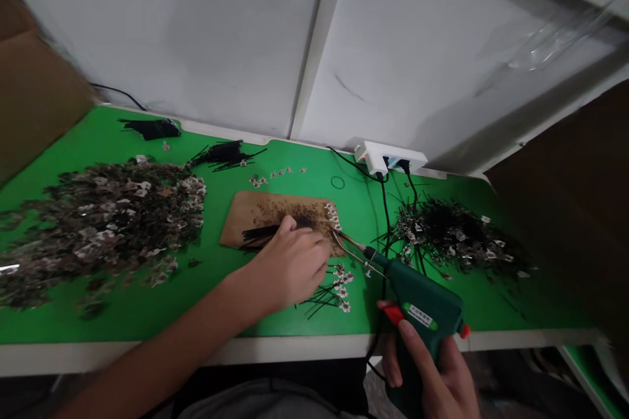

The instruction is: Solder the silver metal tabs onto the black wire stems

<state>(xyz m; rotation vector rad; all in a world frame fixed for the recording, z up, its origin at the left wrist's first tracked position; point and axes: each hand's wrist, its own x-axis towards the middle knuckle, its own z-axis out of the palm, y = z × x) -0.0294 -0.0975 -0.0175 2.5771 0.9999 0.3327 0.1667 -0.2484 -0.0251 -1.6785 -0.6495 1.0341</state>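
My right hand [435,366] grips a green soldering gun [425,301] with a red trigger, a finger at the trigger. The gun's metal tip points left, over the right end of a scorched brown board [234,219]. Above that board my left hand [295,262] is closed, its fingertips near the tip; whatever they pinch is hidden. Several black wires [258,234] lie on the board, partly under this hand. A row of small metal pieces [331,215] lines the board's right edge. Black wires with metal pieces at their ends [343,291] lie just in front of the board.
A large heap of metal pieces [122,216] covers the left of the green mat [206,311]. Black wire bundles [152,129] lie at the back left. A dark pile of wired pieces [449,232] is at the right. Cords run from a white power strip [390,157].
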